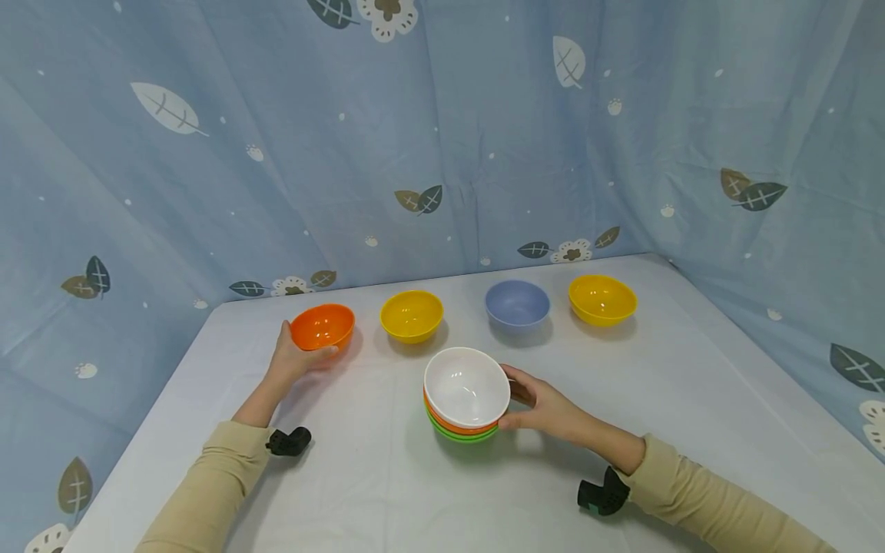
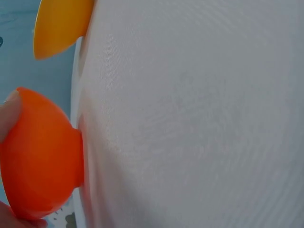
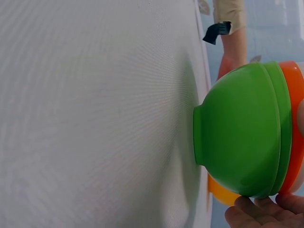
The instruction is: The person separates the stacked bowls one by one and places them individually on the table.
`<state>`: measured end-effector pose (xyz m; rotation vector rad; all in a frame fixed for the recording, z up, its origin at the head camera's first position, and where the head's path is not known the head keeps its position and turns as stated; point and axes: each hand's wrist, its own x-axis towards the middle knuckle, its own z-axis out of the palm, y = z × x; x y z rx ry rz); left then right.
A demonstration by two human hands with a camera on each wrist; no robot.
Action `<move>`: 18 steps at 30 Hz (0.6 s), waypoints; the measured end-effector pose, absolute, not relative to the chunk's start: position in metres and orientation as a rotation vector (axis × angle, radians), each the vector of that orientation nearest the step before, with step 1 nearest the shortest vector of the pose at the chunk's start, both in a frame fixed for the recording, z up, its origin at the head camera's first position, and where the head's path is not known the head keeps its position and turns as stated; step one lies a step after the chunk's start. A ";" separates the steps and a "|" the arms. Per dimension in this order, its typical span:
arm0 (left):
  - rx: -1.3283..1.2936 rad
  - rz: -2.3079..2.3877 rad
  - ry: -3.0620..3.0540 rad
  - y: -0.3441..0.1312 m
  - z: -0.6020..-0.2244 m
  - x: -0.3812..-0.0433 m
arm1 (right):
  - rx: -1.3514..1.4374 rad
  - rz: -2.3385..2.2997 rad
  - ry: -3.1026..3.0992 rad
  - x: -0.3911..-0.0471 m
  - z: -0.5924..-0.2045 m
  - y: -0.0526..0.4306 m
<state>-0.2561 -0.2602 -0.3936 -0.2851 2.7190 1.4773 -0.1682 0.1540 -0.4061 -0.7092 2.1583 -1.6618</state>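
Note:
My left hand (image 1: 293,364) grips an orange bowl (image 1: 322,326) at the table's far left, thumb along its near side and fingers at the left rim. In the left wrist view the orange bowl (image 2: 42,154) stands upright, its foot right at the tablecloth. My right hand (image 1: 546,407) holds the right side of a nested stack, thumb at the front and fingers behind. On top of that stack is a white bowl (image 1: 466,388); an orange rim and green rims show below it. From the right wrist, a green bowl (image 3: 240,130) forms the bottom, fingertips (image 3: 247,206) against its side.
Along the back of the table stand a yellow bowl (image 1: 411,316), a blue bowl (image 1: 517,306) and a second yellow bowl (image 1: 602,300). A white cloth (image 1: 346,476) covers the table. Behind it hangs a blue leaf-patterned curtain (image 1: 311,169). Black wrist cameras jut from both sleeves.

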 end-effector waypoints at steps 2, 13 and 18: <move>-0.301 1.451 2.714 -0.261 -0.393 -0.256 | -0.709 -1.662 2.155 -0.168 -0.406 0.154; -0.274 1.420 2.711 -0.264 -0.393 -0.258 | -0.704 -1.654 2.163 -0.168 -0.405 0.154; -0.272 1.433 2.716 -0.265 -0.394 -0.260 | -0.706 -1.646 2.174 -0.168 -0.405 0.154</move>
